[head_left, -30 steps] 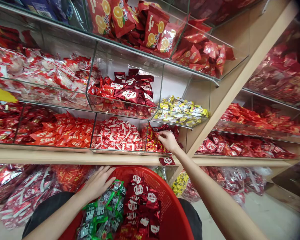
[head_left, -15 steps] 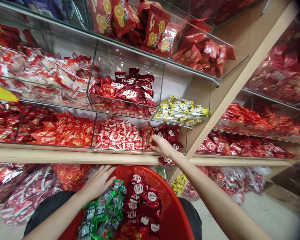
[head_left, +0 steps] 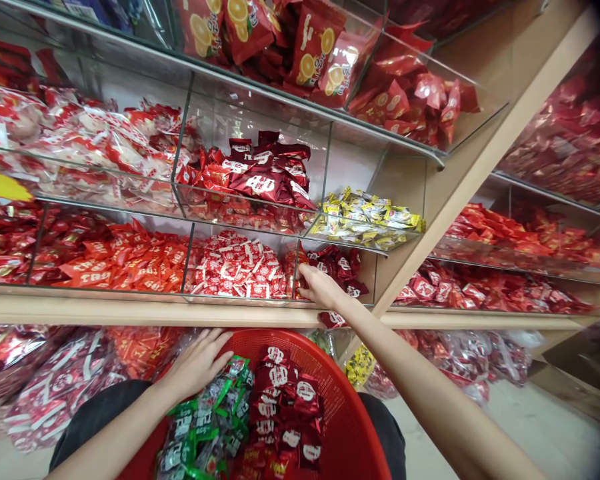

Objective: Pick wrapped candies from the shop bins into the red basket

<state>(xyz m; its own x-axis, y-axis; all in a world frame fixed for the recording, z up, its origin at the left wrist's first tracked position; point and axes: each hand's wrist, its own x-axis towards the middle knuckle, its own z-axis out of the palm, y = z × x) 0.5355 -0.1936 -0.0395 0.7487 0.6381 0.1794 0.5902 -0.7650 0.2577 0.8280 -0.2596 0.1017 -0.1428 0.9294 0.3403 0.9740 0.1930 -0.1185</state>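
Candy shelf (head_left: 130, 312), R hand (head_left: 321, 287) on sweets (head_left: 337, 263)

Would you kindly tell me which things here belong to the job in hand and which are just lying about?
Job: right hand, dark red packets in the glass bin, left hand, red plastic basket, green packets, the basket's dark red packets.
Around: yellow packets, orange-printed bags.

Bright, even indoor light fills the shop shelves (head_left: 130, 311), leaving soft shadows and small glare on the glass bins (head_left: 353, 163) and shiny wrappers (head_left: 263, 183), with wide-angle bending toward the edges and a dark blur in the top right corner.
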